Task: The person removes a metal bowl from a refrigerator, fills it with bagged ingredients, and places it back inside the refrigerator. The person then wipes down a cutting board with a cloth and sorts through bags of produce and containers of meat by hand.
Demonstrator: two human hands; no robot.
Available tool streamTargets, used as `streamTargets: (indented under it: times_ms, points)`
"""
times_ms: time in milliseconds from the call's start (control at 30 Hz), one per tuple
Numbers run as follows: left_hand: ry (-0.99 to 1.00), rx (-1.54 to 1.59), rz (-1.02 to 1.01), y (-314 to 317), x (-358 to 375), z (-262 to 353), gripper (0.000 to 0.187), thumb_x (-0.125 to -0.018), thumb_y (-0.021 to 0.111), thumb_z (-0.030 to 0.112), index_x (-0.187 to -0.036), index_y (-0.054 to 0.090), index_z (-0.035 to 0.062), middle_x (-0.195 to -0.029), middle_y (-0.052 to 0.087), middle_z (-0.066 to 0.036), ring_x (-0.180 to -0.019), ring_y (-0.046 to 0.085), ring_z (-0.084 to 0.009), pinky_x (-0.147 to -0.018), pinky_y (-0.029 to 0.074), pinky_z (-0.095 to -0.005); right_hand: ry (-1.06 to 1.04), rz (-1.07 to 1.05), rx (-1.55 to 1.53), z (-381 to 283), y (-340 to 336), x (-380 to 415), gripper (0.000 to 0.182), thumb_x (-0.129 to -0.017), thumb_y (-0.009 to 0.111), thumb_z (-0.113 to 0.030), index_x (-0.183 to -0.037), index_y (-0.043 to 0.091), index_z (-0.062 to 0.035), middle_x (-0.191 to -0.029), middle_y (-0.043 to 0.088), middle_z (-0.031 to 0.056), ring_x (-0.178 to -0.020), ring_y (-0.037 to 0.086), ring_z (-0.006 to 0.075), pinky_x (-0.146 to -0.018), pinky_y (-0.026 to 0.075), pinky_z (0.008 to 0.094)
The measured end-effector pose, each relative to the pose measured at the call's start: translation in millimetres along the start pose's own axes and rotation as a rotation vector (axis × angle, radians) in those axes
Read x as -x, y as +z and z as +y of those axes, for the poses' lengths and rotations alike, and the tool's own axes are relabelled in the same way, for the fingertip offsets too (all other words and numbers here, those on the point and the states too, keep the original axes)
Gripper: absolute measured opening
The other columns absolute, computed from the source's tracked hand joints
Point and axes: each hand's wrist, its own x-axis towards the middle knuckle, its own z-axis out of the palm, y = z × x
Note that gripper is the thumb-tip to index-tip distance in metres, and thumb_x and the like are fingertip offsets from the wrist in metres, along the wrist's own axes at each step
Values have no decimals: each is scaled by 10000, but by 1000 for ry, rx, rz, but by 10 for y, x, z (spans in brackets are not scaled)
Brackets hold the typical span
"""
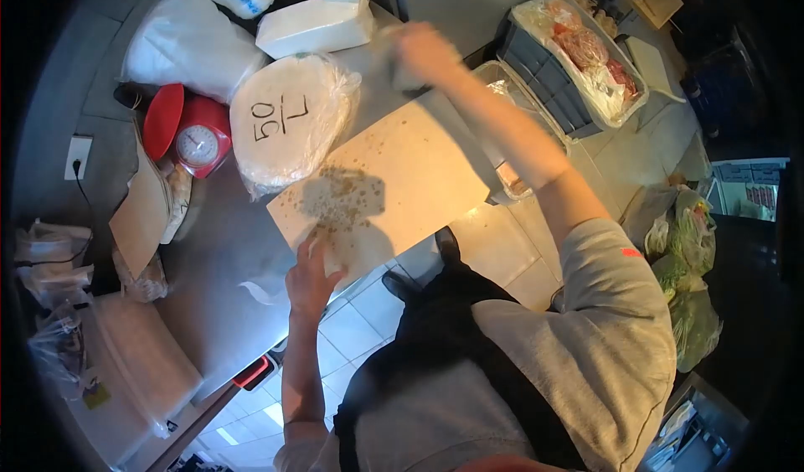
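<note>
A flat beige board (427, 162), speckled with dark spots towards its left end, lies at an angle on the grey worktop. At its near left edge is my left hand (310, 281), thumb apart and fingers stretched onto the board. My right hand (425, 51) reaches past the far edge of the board and is smeared by motion. A greyish blurred patch shows beneath it; whether I hold something there cannot be made out. Beside the board sits a round plastic-wrapped stack (293, 124) marked "50 L". The shadow of my head falls across the spots.
A red dial scale (201, 141) stands left of the wrapped stack, with a white bag (184, 41) and white box (316, 24) behind. To the right are a grey crate (544, 78) of bagged food and a foil-lined container (511, 95). Bagged greens (691, 288) lie far right.
</note>
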Motion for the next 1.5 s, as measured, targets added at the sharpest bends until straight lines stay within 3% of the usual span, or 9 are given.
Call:
streamTargets:
  times_ms: [133,267,333,533,733,800,867,1200,1500]
  points:
    - [-27,-55,2,21,-30,58,713,-528,770,317,-1106,463,36,-1105,503,-163,-835,585,-325,-678,486,-384,-433,269,-9,-179,551,98,369,-828,469,-244,-1185,459,-151,-1210,441,126,-1108,428,317,-857,398,428]
    - [-137,-161,-99,100,44,17,761,-539,753,399,-1123,428,35,-1148,469,-179,-782,601,-315,-646,494,-365,-241,-14,141,471,306,214,455,-832,448,-240,-1271,340,-191,-1345,285,76,-1233,271,294,-894,371,444]
    - [-89,-194,-10,138,90,15,855,-520,756,435,-1162,392,4,-1135,458,-226,-782,605,-311,-638,496,-362,-210,-54,-218,660,261,453,463,-820,480,-226,-1264,362,-170,-1349,286,94,-1227,278,325,-910,345,452]
    - [-64,-189,-17,118,191,-84,895,-516,739,485,-1175,390,-9,-1061,488,-243,-760,602,-323,-612,495,-365,-316,66,-119,634,-142,1972,440,-780,539,-185,-1203,438,-122,-1264,389,136,-1181,341,335,-907,347,407]
    - [49,-185,-36,-5,-200,-275,659,-609,679,485,-1033,508,10,-1054,514,-186,-711,590,-318,-617,481,-385,-256,208,-191,553,-148,1617,361,-693,578,-126,-1052,546,-115,-1042,516,119,-924,499,288,-726,445,369]
    - [41,-186,215,-205,-436,-218,511,-694,635,407,-1010,521,21,-1083,514,-140,-708,589,-315,-621,479,-396,-34,225,-137,253,-356,1430,315,-670,584,-133,-985,571,-121,-895,530,94,-807,519,272,-638,467,357]
    - [85,-223,418,-310,-731,-69,474,-722,608,384,-1022,515,28,-1106,502,-142,-708,592,-315,-604,483,-400,-192,294,-224,-231,-533,1497,296,-663,591,-179,-956,580,-135,-801,512,76,-757,522,261,-578,470,352]
    - [260,-496,451,-68,-1822,-59,310,-690,586,223,-923,539,24,-937,560,-130,-558,602,-247,-484,476,-344,-501,-31,-260,-995,-73,2015,505,-644,599,-494,-1060,554,-213,-920,432,59,-870,441,228,-595,474,299]
    - [287,-404,398,-386,-1662,-70,157,-685,553,144,-799,504,48,-796,557,-109,-574,598,-276,-503,473,-372,-340,-148,-354,-826,-146,1492,281,-750,571,-295,-1009,593,-190,-875,482,89,-825,501,260,-621,473,343]
